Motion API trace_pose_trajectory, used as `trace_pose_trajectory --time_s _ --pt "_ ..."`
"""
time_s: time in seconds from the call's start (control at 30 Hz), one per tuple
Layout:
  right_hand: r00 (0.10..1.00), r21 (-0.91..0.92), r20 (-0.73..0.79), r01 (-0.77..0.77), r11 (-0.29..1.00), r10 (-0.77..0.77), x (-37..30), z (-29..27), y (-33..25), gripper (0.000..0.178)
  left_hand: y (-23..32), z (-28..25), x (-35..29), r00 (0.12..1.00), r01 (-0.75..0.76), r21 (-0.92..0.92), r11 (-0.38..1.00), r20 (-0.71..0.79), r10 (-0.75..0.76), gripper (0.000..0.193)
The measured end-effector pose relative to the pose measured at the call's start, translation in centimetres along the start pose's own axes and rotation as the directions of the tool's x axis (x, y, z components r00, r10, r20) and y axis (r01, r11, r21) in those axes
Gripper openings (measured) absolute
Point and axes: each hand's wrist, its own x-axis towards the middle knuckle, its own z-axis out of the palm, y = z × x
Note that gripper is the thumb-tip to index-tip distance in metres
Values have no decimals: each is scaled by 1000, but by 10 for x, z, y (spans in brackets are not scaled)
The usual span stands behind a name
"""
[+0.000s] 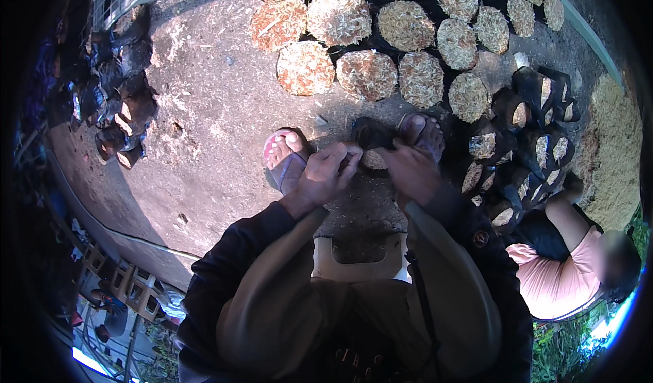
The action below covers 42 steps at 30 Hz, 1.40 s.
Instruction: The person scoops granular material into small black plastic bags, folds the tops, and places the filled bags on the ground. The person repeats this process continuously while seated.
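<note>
Between my feet stands a small black plastic grow bag point(373, 135) with pale brown, crumbly filling showing at its mouth. My left hand point(328, 171) is at the bag's left side, its fingers curled together on the rim. On the other side my right hand point(412, 172) has its fingers closed at the right rim; it is slightly blurred and its fingertips are partly hidden. A sandalled left foot point(284, 153) rests beside the left hand, and the right foot point(423, 132) is just beyond the right hand.
Rows of filled bags topped with straw-like shavings point(367, 75) stand ahead. Smaller black bags point(520, 145) crowd the right, near a sawdust heap point(612, 145) and a seated person in a pink shirt point(561, 277). More dark bags point(122, 111) lie left. A pale plastic stool point(357, 269) is under me.
</note>
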Motion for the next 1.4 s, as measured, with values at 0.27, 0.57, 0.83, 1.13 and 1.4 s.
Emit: trace_pose_trajectory --time_s 0.27,0.57,0.83,1.13,1.4 --pt "1000 -2 -18 2 1000 -2 -2 -11 -4 54 -1 -4 6 999 1 -38 999 -38 -2 20" --pt "963 146 -211 198 969 -166 -7 -28 8 49 -7 -9 2 930 362 -187 913 9 -367 14" --pt "949 467 -299 53 883 102 3 -15 29 32 -8 -10 8 919 385 -188 904 -13 -394 11" --pt "895 144 -416 -112 983 162 8 28 42 56 -19 5 2 924 358 -228 905 -51 -379 14" --pt "855 171 -482 -119 978 188 6 27 41 48 -28 9 -5 908 413 -226 882 21 -419 15"
